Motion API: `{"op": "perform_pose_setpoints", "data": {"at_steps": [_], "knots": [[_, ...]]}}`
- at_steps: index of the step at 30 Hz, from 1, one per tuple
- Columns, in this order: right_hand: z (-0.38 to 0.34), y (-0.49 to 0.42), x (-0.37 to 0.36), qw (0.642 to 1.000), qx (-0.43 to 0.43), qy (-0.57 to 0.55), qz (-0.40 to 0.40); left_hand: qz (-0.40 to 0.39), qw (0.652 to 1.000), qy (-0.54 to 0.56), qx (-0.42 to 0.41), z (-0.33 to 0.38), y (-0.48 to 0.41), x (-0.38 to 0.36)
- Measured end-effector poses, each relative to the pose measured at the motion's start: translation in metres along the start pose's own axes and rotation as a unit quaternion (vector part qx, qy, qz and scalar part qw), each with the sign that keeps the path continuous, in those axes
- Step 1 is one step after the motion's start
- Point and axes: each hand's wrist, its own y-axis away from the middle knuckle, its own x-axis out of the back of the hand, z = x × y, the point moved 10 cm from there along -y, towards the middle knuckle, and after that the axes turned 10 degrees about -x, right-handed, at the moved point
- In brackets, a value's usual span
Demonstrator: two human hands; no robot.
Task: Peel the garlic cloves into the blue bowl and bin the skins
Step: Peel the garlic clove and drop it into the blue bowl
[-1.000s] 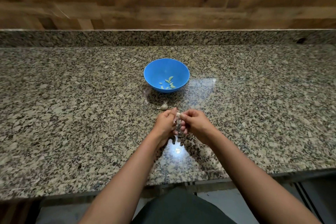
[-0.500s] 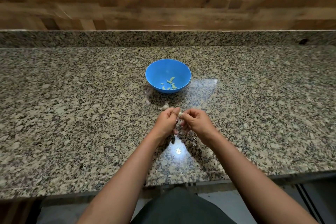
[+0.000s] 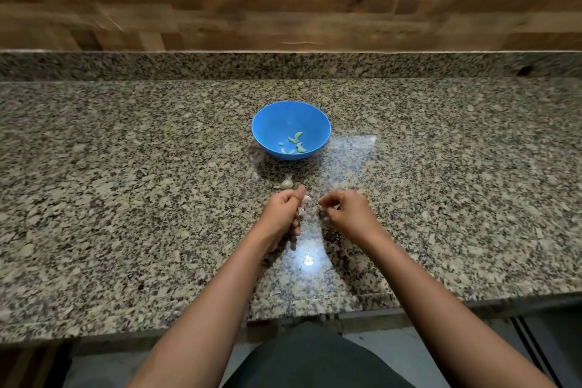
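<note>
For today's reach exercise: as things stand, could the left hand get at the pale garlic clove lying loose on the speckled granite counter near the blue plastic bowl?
Probably yes: the pale loose garlic clove lies just beyond the left hand, nothing between, though that hand grips a second garlic clove.

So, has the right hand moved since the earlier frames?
Yes: the right hand pulled slightly right, away from the left hand, judged against the blue bowl.

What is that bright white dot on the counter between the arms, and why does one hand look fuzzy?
Head view: the dot is glare, a light mirrored in the polished granite counter; head view: the right hand looks slightly smeared, likely motion blur, while the left hand and blue bowl look sharp.
</note>
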Motion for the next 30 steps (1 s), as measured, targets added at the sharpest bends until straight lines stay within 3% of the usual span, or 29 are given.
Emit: {"op": "perform_pose_setpoints", "data": {"at_steps": [2,4,7,9,12,15,18,21,27,30], "knots": [[0.0,0.002,-0.004,0.995,-0.023,-0.085,-0.043,-0.006,0.999,-0.031,-0.008,0.001,0.0,-0.002],[0.0,0.007,-0.013,0.961,-0.071,-0.238,-0.122,-0.015,0.998,-0.052,-0.024,0.005,0.0,-0.005],[-0.003,0.01,-0.016,0.943,-0.093,-0.282,-0.148,-0.019,0.995,-0.091,-0.039,0.01,0.002,-0.008],[-0.002,0.008,-0.016,0.947,-0.098,-0.281,-0.123,0.006,0.988,-0.144,-0.058,0.017,0.001,-0.006],[-0.002,0.006,-0.008,0.977,-0.064,-0.2,-0.022,0.053,0.968,-0.232,-0.079,0.023,-0.002,0.0],[-0.006,0.009,-0.002,0.99,-0.018,-0.122,0.071,0.07,0.962,-0.251,-0.082,0.026,-0.001,0.0],[-0.004,0.01,-0.005,0.987,-0.012,-0.138,0.083,0.074,0.967,-0.233,-0.069,0.025,-0.002,0.0],[0.012,0.003,-0.014,0.954,-0.099,-0.282,0.011,0.042,0.984,-0.165,-0.046,0.019,-0.005,-0.004],[0.023,0.003,-0.02,0.873,-0.194,-0.437,-0.101,0.052,0.957,-0.271,-0.091,0.034,-0.001,0.007],[0.023,0.006,-0.02,0.863,-0.207,-0.441,-0.132,0.011,0.932,-0.336,-0.134,0.045,0.0,-0.001]]}}
